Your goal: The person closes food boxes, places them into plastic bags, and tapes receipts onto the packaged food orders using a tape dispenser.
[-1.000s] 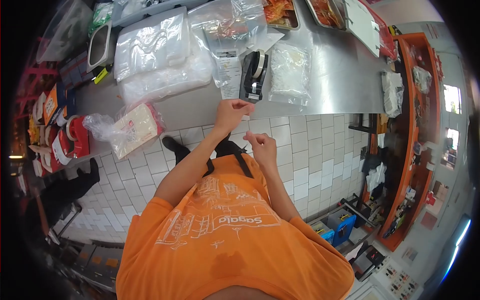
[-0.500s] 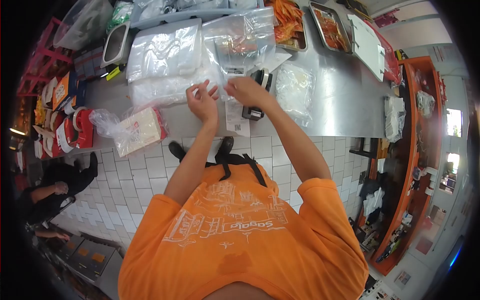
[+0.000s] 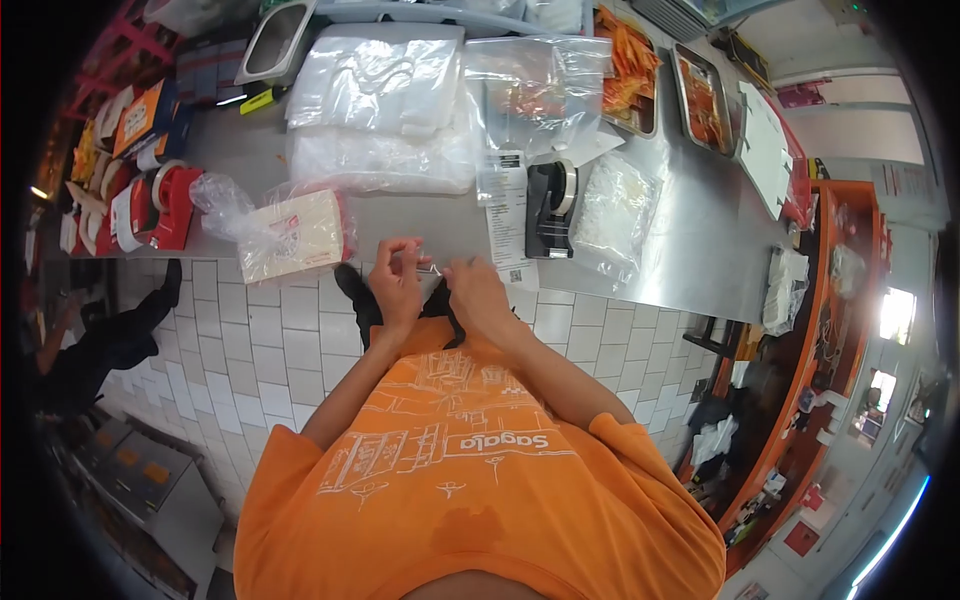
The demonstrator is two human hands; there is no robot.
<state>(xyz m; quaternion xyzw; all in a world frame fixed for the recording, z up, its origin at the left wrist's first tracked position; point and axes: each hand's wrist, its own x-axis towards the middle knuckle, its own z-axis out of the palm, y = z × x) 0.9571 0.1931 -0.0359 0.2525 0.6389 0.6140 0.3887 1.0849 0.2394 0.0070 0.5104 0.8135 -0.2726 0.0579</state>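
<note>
The left hand (image 3: 397,285) and right hand (image 3: 480,302) pinched a small, shiny, whitish strip (image 3: 432,268) between them, near the grey metal tabletop's (image 3: 405,222) front edge; a black plastic tape dispenser (image 3: 550,212) stood to their right.

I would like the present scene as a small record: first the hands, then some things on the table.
Left hand: fingers bent, near the front edge of the metal table
Right hand: close beside the left
Between fingertips: small whitish piece; what it is, unclear
Black tape dispenser: on the table, between paper slip and white-filled bag
Bagged package: at the front edge, left of the hands
Red tape dispenser: further left
</note>
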